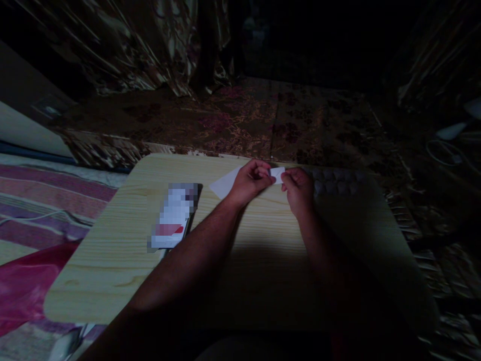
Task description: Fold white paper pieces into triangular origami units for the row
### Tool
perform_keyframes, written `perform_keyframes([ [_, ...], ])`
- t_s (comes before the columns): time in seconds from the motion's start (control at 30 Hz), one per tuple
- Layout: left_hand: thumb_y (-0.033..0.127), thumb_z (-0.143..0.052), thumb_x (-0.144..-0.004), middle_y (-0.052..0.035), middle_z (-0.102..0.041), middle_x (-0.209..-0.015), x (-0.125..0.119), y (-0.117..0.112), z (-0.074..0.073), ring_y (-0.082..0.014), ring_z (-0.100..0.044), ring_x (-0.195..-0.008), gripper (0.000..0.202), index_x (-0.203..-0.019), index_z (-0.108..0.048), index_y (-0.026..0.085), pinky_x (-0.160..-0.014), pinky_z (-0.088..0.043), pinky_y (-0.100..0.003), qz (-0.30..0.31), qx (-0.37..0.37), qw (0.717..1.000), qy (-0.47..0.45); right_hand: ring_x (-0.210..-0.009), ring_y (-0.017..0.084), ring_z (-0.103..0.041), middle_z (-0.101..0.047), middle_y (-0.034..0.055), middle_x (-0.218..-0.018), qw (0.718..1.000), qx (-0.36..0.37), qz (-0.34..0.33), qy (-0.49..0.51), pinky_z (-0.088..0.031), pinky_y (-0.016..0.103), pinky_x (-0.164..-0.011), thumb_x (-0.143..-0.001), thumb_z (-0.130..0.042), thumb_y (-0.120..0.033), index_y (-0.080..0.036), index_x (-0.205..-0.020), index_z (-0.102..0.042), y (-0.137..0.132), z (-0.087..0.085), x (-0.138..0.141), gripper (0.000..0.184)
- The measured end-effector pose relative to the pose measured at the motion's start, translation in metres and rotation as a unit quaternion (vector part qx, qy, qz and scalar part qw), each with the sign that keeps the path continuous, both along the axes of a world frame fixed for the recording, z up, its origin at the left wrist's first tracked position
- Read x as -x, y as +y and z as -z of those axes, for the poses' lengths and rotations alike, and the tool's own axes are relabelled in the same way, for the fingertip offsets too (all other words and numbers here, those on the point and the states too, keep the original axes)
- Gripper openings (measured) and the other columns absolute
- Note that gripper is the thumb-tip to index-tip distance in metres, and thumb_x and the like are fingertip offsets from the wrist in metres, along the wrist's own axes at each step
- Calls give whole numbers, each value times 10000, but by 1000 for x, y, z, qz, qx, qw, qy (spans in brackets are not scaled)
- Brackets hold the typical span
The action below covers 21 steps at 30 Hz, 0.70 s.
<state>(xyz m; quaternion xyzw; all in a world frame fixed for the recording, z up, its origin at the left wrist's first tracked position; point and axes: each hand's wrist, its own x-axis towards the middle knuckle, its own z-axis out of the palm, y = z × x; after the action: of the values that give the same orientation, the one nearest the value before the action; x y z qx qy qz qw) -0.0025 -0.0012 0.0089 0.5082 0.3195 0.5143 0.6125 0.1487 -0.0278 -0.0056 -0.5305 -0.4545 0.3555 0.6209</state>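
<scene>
Over the far part of the wooden table (263,235), a small white piece of folded paper (277,175) is held between both hands. My left hand (252,179) pinches its left edge, with the thumb in front. From the other side, my right hand (298,188) grips the right edge between thumb and fingers. Another white sheet of paper (224,184) lies flat on the table, partly hidden behind my left hand. Just right of my right hand rests a dark tray with rounded cups (336,181), dim in the shadow.
A phone-like device (173,215), its screen blurred out, lies left of my left forearm. Beyond the table stands a surface draped in patterned cloth (240,115). A pink bag or cloth (33,286) and striped bedding (48,190) are at the left. A white cable (445,150) hangs at the right.
</scene>
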Motion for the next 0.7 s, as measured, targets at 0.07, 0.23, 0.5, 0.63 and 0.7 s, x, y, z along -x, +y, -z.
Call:
perform_keyframes([
  [0.07,256,-854,-617,42,-611,-679,0,0,-1,-69,-514,-592,390,-932,-647,154,-602,-395,-218,-7,15,1000,1,-466,104,-453,-515,-73,-505,1000,-6,-6,11,-341,252,-499,-749,-684,-352,-212,-783,-570,0,-1,1,183],
  [0.23,323,-806,-677,21,-620,-652,2,2,-1,-92,-516,-559,338,-940,-675,155,-562,-378,-236,-17,45,999,-14,-478,96,-458,-535,-78,-541,1000,-2,-24,1,-327,241,-492,-746,-683,-344,-219,-825,-537,-1,-2,3,208],
  [0.5,372,-823,-680,10,-605,-650,2,4,3,-95,-493,-554,310,-865,-692,161,-542,-361,-246,-14,53,998,-28,-585,119,-551,-626,-46,-678,997,-25,-48,-47,-428,247,-561,-727,-705,-265,-219,-1013,-612,-2,-1,6,305],
  [0.63,397,-830,-680,4,-631,-674,1,3,3,-94,-501,-562,342,-881,-699,153,-544,-360,-240,-12,50,999,-8,-681,146,-616,-690,7,-810,997,-18,-36,-59,-499,278,-642,-717,-725,-302,-219,-924,-654,-1,2,7,234],
  [0.7,417,-839,-675,-1,-651,-696,1,2,2,-93,-520,-576,369,-883,-697,146,-564,-383,-237,-10,45,999,-5,-659,145,-607,-688,4,-784,998,-13,-29,-63,-499,281,-631,-727,-729,-323,-218,-893,-661,-1,2,7,208],
])
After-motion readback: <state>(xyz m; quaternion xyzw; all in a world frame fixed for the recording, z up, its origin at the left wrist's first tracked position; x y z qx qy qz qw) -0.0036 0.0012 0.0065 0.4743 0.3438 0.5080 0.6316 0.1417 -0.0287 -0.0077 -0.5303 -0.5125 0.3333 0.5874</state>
